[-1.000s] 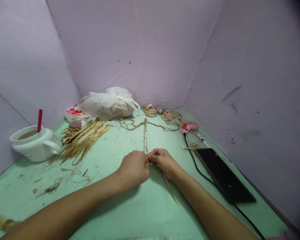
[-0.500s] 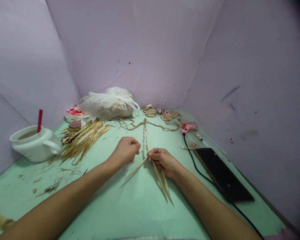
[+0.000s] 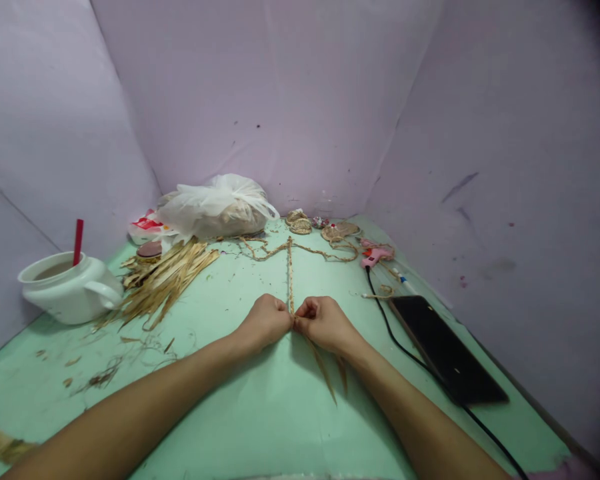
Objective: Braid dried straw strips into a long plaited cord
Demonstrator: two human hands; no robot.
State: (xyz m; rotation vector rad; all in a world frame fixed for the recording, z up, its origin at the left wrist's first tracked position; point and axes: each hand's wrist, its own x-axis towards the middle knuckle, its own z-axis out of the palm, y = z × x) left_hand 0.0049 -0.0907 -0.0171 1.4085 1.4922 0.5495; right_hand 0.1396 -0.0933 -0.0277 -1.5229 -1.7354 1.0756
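Note:
A thin braid of dried plant fibre (image 3: 291,277) runs straight down the middle of the table toward me. At its near end, my left hand (image 3: 269,321) and my right hand (image 3: 325,323) meet with fingertips pinched on the strands. Loose strips (image 3: 324,370) hang out below my right hand. Both hands are closed, and the exact crossing of the strands is hidden by the fingers. The braid's far end joins a longer braided cord (image 3: 325,253) that lies in curves across the back of the table.
At left stand a white pot (image 3: 70,293) with a red stick and a heap of dried strips (image 3: 170,277). A plastic bag (image 3: 220,207) sits at the back. Rightward lie a pink glue gun (image 3: 377,256), its black cable (image 3: 397,343) and a dark phone-like slab (image 3: 447,350).
My left hand has moved right and toward me, closing on the strands beside my right hand. The strip that stuck out to the left is no longer visible. The braid looks straighter.

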